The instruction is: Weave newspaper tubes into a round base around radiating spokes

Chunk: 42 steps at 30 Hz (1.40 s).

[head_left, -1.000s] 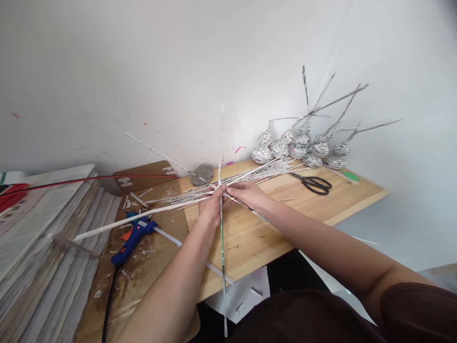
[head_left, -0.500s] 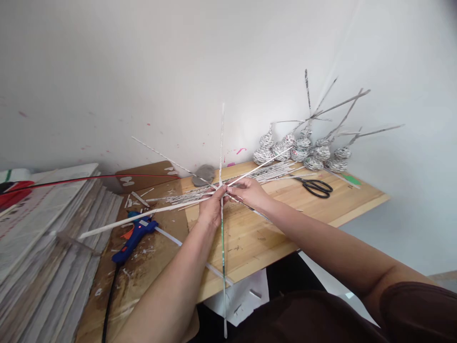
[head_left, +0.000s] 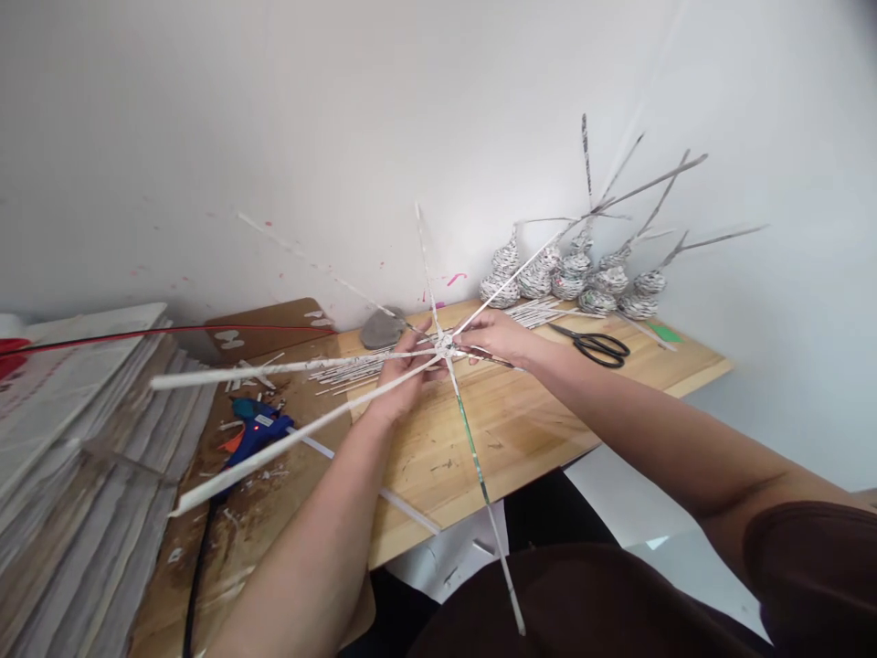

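Several rolled newspaper sticks (head_left: 468,425) cross at a small woven knot (head_left: 446,344) and spread outward like spokes. My left hand (head_left: 406,373) is closed around the sticks just left of the knot, its fingers partly behind them. On the right side of the knot, my right hand (head_left: 494,336) pinches the sticks close to the centre. Both hands hold the spoked piece above the wooden board. Two long white sticks reach left from the knot, and one green-marked stick points down toward my lap.
Loose paper sticks (head_left: 356,368) lie behind my hands. Black-handled scissors (head_left: 597,347) and gourd-shaped woven paper pieces (head_left: 574,277) are at the right. A blue glue gun (head_left: 255,434) lies left, beside stacked newspapers (head_left: 89,493). A grey lump (head_left: 382,329) sits near the wall.
The spoked piece has turned and tilted, showing its knot. Two white sticks now fan apart at the left. My left hand has shifted from on top of the centre to its left side.
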Each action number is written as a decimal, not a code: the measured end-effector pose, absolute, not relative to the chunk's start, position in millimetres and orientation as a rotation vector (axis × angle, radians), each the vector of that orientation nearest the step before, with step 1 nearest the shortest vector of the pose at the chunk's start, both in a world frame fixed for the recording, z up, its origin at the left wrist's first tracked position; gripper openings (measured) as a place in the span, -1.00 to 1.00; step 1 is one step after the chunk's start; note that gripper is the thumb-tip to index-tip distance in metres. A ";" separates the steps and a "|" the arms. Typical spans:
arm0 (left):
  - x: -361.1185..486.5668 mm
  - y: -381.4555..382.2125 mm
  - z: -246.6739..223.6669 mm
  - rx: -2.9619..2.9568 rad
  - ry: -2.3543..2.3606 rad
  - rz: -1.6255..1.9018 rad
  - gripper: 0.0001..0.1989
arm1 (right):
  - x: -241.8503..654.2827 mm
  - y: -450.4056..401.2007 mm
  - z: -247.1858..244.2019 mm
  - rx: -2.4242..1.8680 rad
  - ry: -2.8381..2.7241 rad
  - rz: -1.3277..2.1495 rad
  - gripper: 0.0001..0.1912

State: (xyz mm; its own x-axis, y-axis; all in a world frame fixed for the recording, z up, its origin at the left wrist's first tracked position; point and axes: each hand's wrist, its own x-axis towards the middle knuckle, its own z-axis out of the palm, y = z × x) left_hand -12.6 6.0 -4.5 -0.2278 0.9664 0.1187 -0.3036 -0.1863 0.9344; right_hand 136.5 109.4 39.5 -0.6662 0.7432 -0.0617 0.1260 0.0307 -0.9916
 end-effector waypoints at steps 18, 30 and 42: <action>-19.1 10.4 -4.8 0.573 1.009 1.600 -0.71 | 127.5 127.5 42.8 -0.799 -2.099 1.750 -0.85; -2.4 6.8 -4.1 0.634 1.094 1.819 -0.65 | 129.8 116.8 54.3 -0.617 -2.265 1.583 -0.83; -19.8 7.8 4.5 0.664 0.998 1.706 -0.69 | 108.3 143.0 60.7 -0.706 -2.282 1.672 -0.87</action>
